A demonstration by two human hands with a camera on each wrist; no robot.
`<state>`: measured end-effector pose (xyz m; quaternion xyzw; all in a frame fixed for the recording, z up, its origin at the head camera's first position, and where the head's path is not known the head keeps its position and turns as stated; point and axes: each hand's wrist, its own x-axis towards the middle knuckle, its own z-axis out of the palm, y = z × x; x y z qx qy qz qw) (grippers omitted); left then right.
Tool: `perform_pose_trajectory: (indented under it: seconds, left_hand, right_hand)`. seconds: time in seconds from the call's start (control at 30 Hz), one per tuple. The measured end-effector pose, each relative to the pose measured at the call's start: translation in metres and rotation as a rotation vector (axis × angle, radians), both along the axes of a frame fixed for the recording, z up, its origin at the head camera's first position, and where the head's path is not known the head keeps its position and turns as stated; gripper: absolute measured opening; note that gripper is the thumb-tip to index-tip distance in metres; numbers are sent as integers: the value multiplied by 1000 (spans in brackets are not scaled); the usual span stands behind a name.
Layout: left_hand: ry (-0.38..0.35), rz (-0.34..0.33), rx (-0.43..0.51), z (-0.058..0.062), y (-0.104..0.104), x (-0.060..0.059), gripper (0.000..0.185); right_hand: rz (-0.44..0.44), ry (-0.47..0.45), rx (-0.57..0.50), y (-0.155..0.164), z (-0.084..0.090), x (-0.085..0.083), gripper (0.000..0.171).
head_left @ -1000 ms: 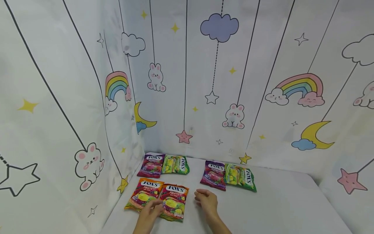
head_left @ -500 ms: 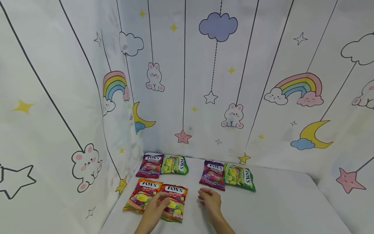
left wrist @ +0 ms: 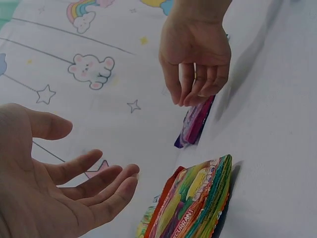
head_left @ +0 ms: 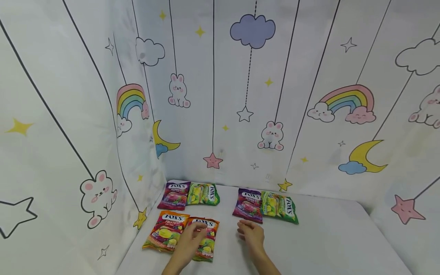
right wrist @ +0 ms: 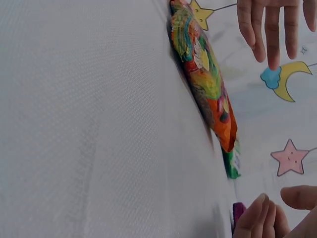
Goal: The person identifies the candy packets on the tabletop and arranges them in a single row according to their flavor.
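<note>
The left hand (head_left: 189, 244) is hovering with relaxed, spread fingers over the right orange candy bag (head_left: 205, 242), which is lying at the desk's (head_left: 326, 244) near-left corner, overlapping a second orange candy bag (head_left: 165, 231) that is sitting just beside the left edge; the left wrist view is showing the palm open and grasping nothing. The right hand (head_left: 251, 235) is hanging just right of these bags, its fingers loosely curled and holding nothing, near the front end of a purple candy bag (head_left: 248, 205). That purple bag is touching a green candy bag (head_left: 280, 207) near the middle of the far edge. Another purple candy bag (head_left: 173, 194) and green candy bag (head_left: 203, 193) are lying side by side in the far-left corner. The right half of the white desk is lying bare up to its right edge. A white backdrop (head_left: 309, 76) printed with clouds, rainbows, rabbits, moons and stars is closing in the left, far and right edges.
</note>
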<state>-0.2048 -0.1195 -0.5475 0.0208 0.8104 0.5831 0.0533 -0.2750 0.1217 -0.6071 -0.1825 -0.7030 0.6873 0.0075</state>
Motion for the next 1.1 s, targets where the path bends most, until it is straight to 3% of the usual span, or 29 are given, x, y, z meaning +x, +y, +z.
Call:
perform_pose_trajectory:
  seconds: [0.27,0.57,1.1]
  left_hand:
    - [7,-9,-53,4,12,-5,55]
    - [47,-96,11,8,23,-15,40]
    - [111,-79,8,0,52,-44,36]
  right_hand:
    - [-48,-9,6,13,3,-7,25]
    - [-109,-27,29,30,5,-15,26]
    - [-190,-37,50,51,1,-25,35]
